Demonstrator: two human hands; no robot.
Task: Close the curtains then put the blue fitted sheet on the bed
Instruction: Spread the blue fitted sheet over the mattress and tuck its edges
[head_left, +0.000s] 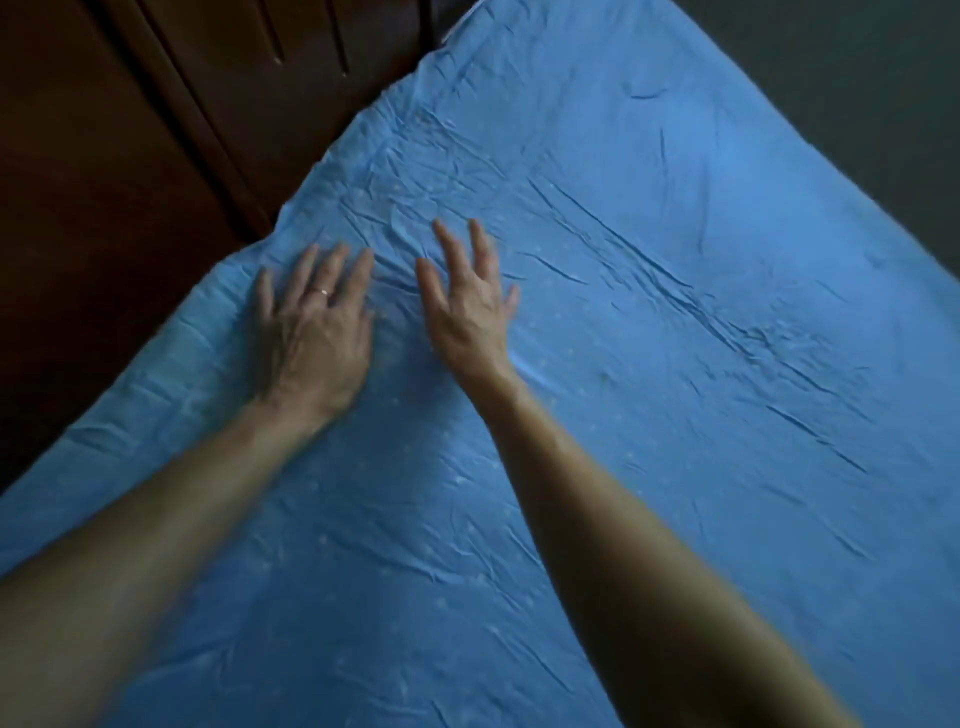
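Head view: left hand (311, 332) and right hand (470, 306) lie flat, fingers spread, on the blue fitted sheet (675, 364), wrinkles bunched just past the fingertips.
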